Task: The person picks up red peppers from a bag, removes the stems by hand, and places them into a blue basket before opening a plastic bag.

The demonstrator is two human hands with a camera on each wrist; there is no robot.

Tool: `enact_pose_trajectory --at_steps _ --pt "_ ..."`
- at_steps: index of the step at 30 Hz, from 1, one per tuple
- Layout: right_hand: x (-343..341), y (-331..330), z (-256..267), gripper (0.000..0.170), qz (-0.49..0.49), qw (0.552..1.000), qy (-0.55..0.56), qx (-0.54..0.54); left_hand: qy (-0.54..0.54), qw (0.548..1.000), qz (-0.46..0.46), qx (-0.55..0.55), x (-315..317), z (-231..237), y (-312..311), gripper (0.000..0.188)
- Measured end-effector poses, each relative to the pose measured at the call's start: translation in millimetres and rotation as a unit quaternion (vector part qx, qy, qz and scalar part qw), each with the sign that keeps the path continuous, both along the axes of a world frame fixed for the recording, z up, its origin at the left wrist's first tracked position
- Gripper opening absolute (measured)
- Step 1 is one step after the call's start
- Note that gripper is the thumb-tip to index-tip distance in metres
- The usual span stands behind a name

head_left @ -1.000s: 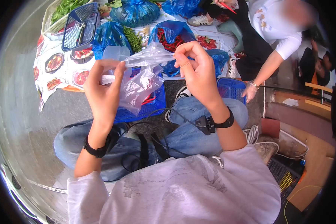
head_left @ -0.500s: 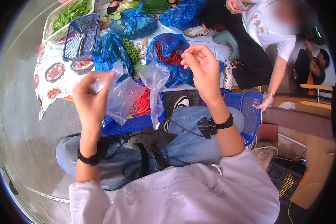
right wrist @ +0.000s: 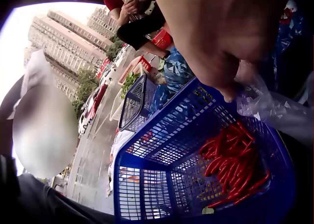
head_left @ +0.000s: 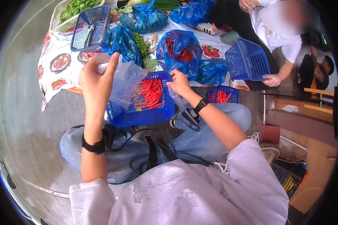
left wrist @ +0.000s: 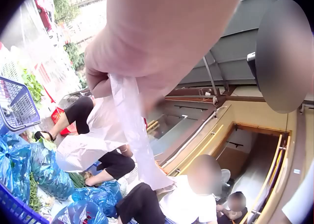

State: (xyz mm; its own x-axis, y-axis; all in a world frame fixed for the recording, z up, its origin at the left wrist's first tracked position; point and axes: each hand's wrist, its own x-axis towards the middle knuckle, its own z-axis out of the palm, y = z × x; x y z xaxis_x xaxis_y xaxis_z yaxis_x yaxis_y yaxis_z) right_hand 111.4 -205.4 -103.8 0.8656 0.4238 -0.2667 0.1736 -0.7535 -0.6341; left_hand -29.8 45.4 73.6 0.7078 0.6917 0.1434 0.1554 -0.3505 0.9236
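Note:
My left hand point(head_left: 97, 81) is raised over the left side of a blue plastic basket point(head_left: 141, 120), pinching a thin clear plastic bag point(head_left: 124, 81) between thumb and fingers. The bag hangs loose and partly covers the basket's left end. Slender red chilies point(head_left: 152, 93) lie heaped inside, toward the basket's right. At the right rim, my right hand point(head_left: 181, 84) has curled fingers pinching another crumpled piece of clear plastic point(right wrist: 272, 108). That piece droops outside the rim, and its lower part is hidden by the wrist in the head view.
A smaller blue basket of chilies point(head_left: 222, 96) stands to the right. Beyond it, a person's gloved hand point(head_left: 272, 80) holds a tilted blue basket point(head_left: 248, 62). Blue bags point(head_left: 146, 18), greens and another basket point(head_left: 89, 32) cover the sheet ahead. Black cables point(head_left: 139, 161) cross my lap.
Clear plastic stretched between both hands came apart into two pieces. My right hand moved down and left to the basket rim. The other person lifted a blue basket up and away.

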Motion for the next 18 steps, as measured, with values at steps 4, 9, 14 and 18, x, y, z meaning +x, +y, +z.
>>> enact_pose_trajectory --at_steps 4,9,14,18 --pt "7.9 -3.9 11.7 0.038 0.039 0.998 -0.029 0.035 -0.005 0.999 -0.027 0.046 1.0 5.3 -0.3 0.030" --pt "14.9 -13.5 29.2 0.025 0.084 0.996 -0.024 0.001 0.027 0.990 -0.023 0.136 -0.1 -0.2 -4.3 0.033" --pt "25.8 -2.7 110.1 0.014 0.079 0.994 -0.064 0.040 0.037 0.978 -0.052 0.197 -1.8 0.6 1.1 0.032" --pt "52.1 -9.8 181.2 0.025 0.058 0.947 0.014 0.314 0.068 0.988 -0.063 0.122 1.9 4.4 -1.8 0.026"
